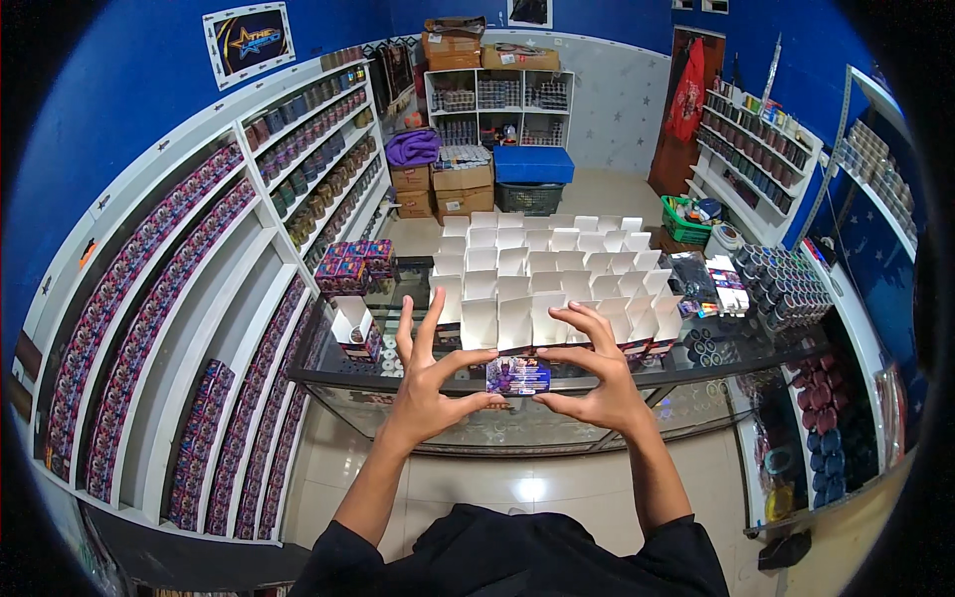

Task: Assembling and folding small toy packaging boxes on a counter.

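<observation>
Between my two hands is a small printed card (517, 376), dark blue and purple with a figure on its left part. My left hand (428, 383) pinches its left edge between thumb and forefinger, the other fingers raised. Its right edge is pinched the same way by my right hand (594, 373). Just beyond stand rows of small boxes with white flaps up (514, 323) on a glass display counter (468, 423). Left of my left hand, one more box with its flap raised (355, 330) stands apart from the rows.
Closed printed boxes (355, 265) are stacked at the counter's left. Jars with dark lids (781, 284), a black plastic bag (689, 274) and a green basket (686, 221) lie to the right. White shelves (234, 279) of boxes and jars line the left wall.
</observation>
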Demonstrator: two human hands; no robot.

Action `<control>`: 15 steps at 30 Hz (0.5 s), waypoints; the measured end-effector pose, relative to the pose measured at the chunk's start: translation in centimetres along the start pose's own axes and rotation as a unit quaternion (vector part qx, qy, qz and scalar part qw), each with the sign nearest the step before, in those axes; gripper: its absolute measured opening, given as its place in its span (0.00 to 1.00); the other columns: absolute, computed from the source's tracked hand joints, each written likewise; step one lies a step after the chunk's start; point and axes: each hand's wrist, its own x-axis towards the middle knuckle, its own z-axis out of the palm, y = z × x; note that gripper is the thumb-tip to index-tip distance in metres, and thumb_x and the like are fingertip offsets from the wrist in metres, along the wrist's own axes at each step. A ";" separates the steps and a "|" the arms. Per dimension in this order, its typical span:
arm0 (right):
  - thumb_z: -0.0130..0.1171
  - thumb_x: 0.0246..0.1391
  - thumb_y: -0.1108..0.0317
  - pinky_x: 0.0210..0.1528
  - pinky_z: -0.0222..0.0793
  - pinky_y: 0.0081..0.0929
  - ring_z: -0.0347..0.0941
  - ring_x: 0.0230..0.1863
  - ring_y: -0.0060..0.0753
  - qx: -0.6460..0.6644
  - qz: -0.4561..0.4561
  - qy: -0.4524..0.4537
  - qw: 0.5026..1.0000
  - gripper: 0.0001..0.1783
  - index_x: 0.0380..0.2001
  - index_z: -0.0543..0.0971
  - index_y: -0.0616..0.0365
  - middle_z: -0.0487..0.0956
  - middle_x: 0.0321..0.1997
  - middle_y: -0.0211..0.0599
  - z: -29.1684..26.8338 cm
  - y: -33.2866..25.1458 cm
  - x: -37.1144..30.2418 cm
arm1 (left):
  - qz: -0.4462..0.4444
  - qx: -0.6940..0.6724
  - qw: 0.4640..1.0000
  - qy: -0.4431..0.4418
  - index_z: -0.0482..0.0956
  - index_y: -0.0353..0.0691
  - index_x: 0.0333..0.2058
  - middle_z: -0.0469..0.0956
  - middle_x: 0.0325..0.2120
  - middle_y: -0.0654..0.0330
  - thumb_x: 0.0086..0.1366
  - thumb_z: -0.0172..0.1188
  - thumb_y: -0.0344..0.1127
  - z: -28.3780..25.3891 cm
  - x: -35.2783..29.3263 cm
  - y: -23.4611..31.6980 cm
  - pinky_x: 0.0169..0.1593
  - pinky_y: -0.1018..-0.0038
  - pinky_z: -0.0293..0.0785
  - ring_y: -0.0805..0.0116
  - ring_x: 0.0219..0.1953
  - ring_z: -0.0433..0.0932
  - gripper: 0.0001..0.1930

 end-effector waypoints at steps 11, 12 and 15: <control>0.85 0.36 0.63 0.79 0.57 0.53 0.60 0.79 0.56 0.014 -0.001 0.011 1.000 0.30 0.48 0.91 0.50 0.74 0.74 0.43 7.8 -2.7 3.9 | -0.006 0.004 1.000 -0.013 0.91 0.64 0.48 0.46 0.82 0.49 0.45 0.87 0.52 -6.5 -1.5 -6.2 0.78 0.36 0.41 0.31 0.81 0.33 0.28; 0.85 0.36 0.63 0.79 0.57 0.53 0.60 0.79 0.56 0.013 0.000 0.011 1.000 0.30 0.48 0.91 0.50 0.74 0.74 0.43 8.4 -2.8 4.1 | -0.006 -0.001 1.000 -0.015 0.91 0.64 0.48 0.46 0.82 0.49 0.45 0.87 0.52 -7.0 -1.5 -6.7 0.78 0.36 0.41 0.31 0.81 0.32 0.28; 0.85 0.36 0.63 0.79 0.57 0.53 0.61 0.79 0.56 0.001 0.003 0.010 1.000 0.30 0.48 0.91 0.49 0.74 0.74 0.42 9.7 -3.3 4.5 | -0.003 -0.003 1.000 -0.018 0.91 0.64 0.48 0.46 0.82 0.49 0.45 0.87 0.52 -8.0 -1.9 -7.9 0.78 0.36 0.41 0.31 0.81 0.32 0.28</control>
